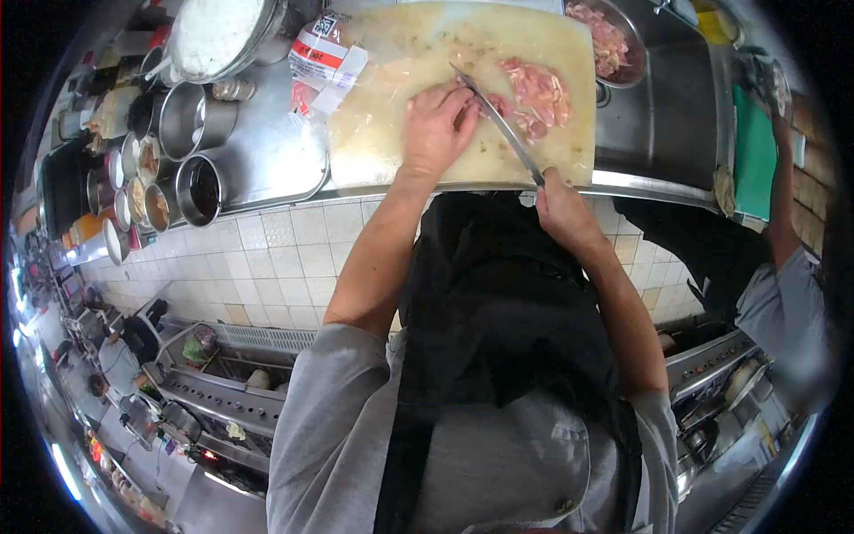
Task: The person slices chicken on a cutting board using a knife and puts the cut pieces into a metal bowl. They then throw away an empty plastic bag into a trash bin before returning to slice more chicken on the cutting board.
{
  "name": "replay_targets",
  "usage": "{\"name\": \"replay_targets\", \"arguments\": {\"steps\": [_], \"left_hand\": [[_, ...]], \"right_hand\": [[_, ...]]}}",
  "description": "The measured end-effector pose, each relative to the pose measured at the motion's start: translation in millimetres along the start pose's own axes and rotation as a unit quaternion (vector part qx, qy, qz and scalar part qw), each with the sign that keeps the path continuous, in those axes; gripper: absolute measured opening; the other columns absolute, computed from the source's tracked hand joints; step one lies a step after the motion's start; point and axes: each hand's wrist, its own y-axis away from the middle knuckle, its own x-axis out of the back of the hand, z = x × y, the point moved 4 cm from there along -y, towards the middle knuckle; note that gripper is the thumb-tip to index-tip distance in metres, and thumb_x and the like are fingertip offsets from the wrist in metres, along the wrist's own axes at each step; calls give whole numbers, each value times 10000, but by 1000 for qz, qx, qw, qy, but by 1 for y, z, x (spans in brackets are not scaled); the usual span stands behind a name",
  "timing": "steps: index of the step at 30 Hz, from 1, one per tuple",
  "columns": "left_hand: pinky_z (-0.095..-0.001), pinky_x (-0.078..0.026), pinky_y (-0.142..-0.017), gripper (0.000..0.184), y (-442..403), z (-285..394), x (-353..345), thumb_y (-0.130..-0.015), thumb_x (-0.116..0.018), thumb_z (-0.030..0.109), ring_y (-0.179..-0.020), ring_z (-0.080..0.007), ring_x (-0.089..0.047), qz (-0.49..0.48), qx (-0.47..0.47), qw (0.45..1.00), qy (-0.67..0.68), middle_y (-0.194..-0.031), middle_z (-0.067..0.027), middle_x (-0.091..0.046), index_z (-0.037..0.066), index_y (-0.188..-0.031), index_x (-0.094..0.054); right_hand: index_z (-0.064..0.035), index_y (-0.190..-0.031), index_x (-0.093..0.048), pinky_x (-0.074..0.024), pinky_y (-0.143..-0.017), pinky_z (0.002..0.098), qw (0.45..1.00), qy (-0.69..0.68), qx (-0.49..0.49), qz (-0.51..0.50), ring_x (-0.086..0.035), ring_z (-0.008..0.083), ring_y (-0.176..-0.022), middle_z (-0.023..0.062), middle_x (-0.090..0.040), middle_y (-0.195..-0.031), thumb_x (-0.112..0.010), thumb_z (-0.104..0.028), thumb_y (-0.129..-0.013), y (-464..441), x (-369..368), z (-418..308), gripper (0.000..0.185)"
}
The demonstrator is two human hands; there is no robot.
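My right hand (567,210) grips the handle of a long knife (509,133). The blade points away and to the left across a pale yellow cutting board (391,160). Close against the blade's left side, my left hand (436,127) rests on the board, its fingers curled over raw meat that they mostly hide. A small piece of raw meat (495,106) shows just right of the blade. Further right lies a larger pile of raw meat (539,93). An opened plastic meat package (326,67) with a red and white label lies at the board's left edge.
A metal bowl of cut meat (609,40) stands by the sink (667,116) on the right. Several pots, including one with dark liquid (201,190), crowd the left, below a large white-topped container (218,36). Another person's arm (783,187) is at far right, beside a green board (754,156).
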Motion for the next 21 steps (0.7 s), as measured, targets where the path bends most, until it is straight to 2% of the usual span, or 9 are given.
{"name": "replay_targets", "arguments": {"steps": [11, 13, 15, 17, 20, 21], "left_hand": [[-397, -460, -908, 203, 0, -1, -3, -842, -755, 173, -1064, -263, -640, -2, -6, 1000, 7, -1119, -38, -703, 116, -1031, -706], [-394, -457, -877, 138, -1, -1, -2, -819, -745, 151, -1028, -242, -644, 30, -6, 999, 10, -1088, -23, -698, 122, -949, -708], [-388, -460, -881, 154, -1, -3, -2, -827, -750, 139, -1026, -247, -645, 30, 0, 999, 12, -1087, -28, -704, 120, -973, -703], [-381, -463, -886, 171, 1, -5, -3, -835, -754, 127, -1025, -252, -646, 30, 10, 999, 15, -1087, -34, -709, 117, -997, -698], [-383, -464, -894, 169, 3, -7, -4, -829, -753, 102, -987, -245, -654, 43, 18, 998, 33, -1056, -32, -712, 118, -985, -692], [-394, -467, -873, 209, 4, -8, -3, -828, -743, 90, -960, -252, -654, 43, 28, 998, 32, -1039, -46, -707, 122, -1026, -685]], "right_hand": [[38, -1106, -492, -503, -835, 608, 999, 16, -9, -41, -656, 527, -940, 335, -678, -909, -470, -62, -949, -63, -2, -30, 187], [34, -1106, -487, -507, -820, 614, 999, 17, -5, -38, -660, 525, -920, 331, -678, -895, -478, -74, -954, -51, -10, -13, 187], [30, -1107, -481, -511, -805, 619, 999, 19, -2, -35, -665, 523, -899, 328, -678, -880, -486, -87, -958, -26, -12, 7, 189], [25, -1138, -455, -482, -729, 632, 998, 10, -19, -56, -642, 538, -814, 335, -653, -838, -507, -158, -1000, 8, -11, 25, 236], [18, -1152, -453, -479, -728, 638, 998, 44, -14, -34, -638, 544, -815, 330, -652, -823, -525, -165, -996, 25, -10, 43, 251], [18, -1152, -453, -479, -728, 638, 999, 43, -15, -27, -638, 544, -815, 330, -652, -823, -525, -165, -996, 25, -4, 42, 251]]}}
